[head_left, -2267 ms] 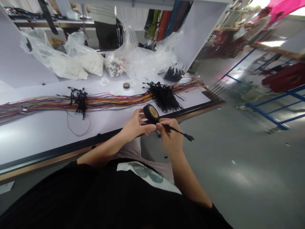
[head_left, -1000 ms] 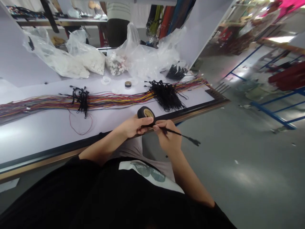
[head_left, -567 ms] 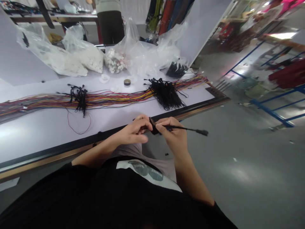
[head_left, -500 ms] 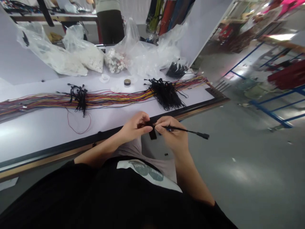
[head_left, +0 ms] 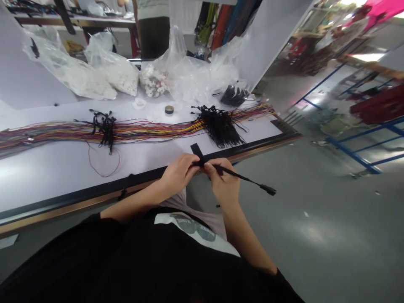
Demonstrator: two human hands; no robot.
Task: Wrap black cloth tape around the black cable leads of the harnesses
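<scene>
My left hand pinches a black cable at the front edge of the table, where a piece of black tape crosses it. One flat end of the black tape sticks up between my hands, toward the table. My right hand is closed on the same black cable, thumb against fingertips right by the left hand's. Out of the right hand the cable runs down to the right and ends in a black connector. The cable's part inside my fingers is hidden.
Long coloured wires lie along the table, with black connector leads bunched at right and a smaller bunch at left. Behind them are a tape roll and plastic bags. A person stands beyond.
The flat tape end hung below my fingers and now points up toward the table. Both hands have stayed together, and the connector has dipped slightly.
</scene>
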